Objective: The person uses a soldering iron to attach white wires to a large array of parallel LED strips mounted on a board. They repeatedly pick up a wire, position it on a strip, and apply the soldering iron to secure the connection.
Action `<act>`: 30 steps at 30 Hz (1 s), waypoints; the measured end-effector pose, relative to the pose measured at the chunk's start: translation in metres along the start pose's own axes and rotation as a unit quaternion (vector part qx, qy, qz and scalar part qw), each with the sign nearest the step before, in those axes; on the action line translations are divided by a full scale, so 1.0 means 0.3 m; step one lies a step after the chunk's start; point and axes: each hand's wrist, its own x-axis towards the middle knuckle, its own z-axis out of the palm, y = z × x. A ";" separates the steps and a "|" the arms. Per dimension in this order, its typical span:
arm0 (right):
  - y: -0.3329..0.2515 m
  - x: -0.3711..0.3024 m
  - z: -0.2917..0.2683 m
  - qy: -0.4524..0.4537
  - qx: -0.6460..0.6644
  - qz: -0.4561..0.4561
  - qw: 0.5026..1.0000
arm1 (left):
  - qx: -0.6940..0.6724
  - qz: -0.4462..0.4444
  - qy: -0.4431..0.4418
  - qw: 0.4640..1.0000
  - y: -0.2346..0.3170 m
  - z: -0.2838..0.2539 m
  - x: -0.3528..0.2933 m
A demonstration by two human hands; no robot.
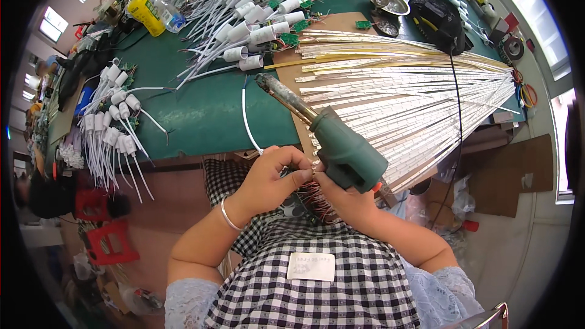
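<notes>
Both hands meet just off the front edge of the green table. My left hand [277,180], a silver bangle on its wrist, is closed in a pinch on a white cable [248,119] that curves up onto the tabletop. My right hand [348,198] has its fingertips closed close to the left ones; what lies between them is too small to name. A green soldering gun [347,149] sits over the right hand, its metal barrel pointing up and left. Whether that hand supports it is hidden. Thin red wires [317,201] hang below the fingers.
LED strips [390,97] fan across cardboard at the right. White cylinders with cables and green circuit boards [250,27] pile up at the back, with a smaller pile [113,125] at left. A metal bowl [388,1], a black bag-like object [434,21] and a yellow bottle [145,15] stand farther back.
</notes>
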 end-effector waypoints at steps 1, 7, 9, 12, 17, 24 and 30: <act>0.000 -0.001 -0.002 0.000 0.002 0.014 1.000 | -0.051 -0.021 0.003 0.998 -0.002 0.006 0.001; -0.005 0.006 0.002 0.007 -0.010 -0.008 1.000 | -0.057 -0.012 -0.019 0.998 0.002 -0.008 -0.007; 0.007 0.001 -0.004 0.005 0.013 0.004 1.000 | 0.060 0.030 -0.013 0.998 0.025 -0.002 -0.006; 0.034 -0.007 -0.010 0.016 -0.015 -0.009 1.000 | 0.193 0.098 0.013 0.976 0.066 0.014 0.006; 0.045 -0.007 -0.035 0.027 -0.109 0.016 0.993 | 0.427 0.248 0.054 0.868 0.084 0.018 0.022; -0.087 -0.095 -0.191 0.064 -0.058 0.124 0.989 | 0.503 0.276 0.134 0.808 0.004 0.021 0.058; -0.052 -0.233 -0.394 -0.050 -0.147 0.090 0.984 | 0.508 0.265 0.123 0.811 -0.039 0.033 0.062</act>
